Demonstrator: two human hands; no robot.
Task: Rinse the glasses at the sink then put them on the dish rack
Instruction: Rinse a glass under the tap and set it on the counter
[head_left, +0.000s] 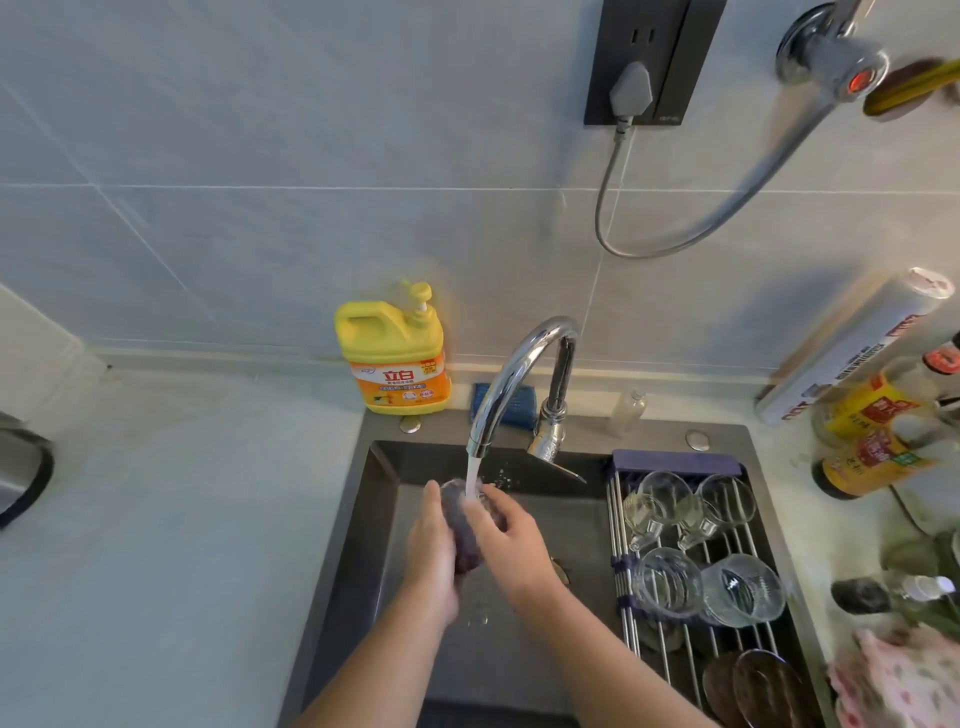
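Under the curved chrome faucet (519, 358), at the twelve o'clock end of the dark grey sink (363, 545), a stream of water (471, 475) falls onto a dark purple tumbler-shaped glass (464, 535). The left hand (428, 551) grips this glass from nine o'clock, fingers curled round its side. The right hand (511, 540) holds it from three o'clock, fingers wrapped over its upper part. At three o'clock of the basin a metal-rod dish rack (675, 462) spans the sink. It carries two clear handled cups (654, 501) at its far end and two clear wide tumblers (667, 582) nearer. A yellow plastic detergent bottle (395, 358) stands at eleven o'clock of the faucet.
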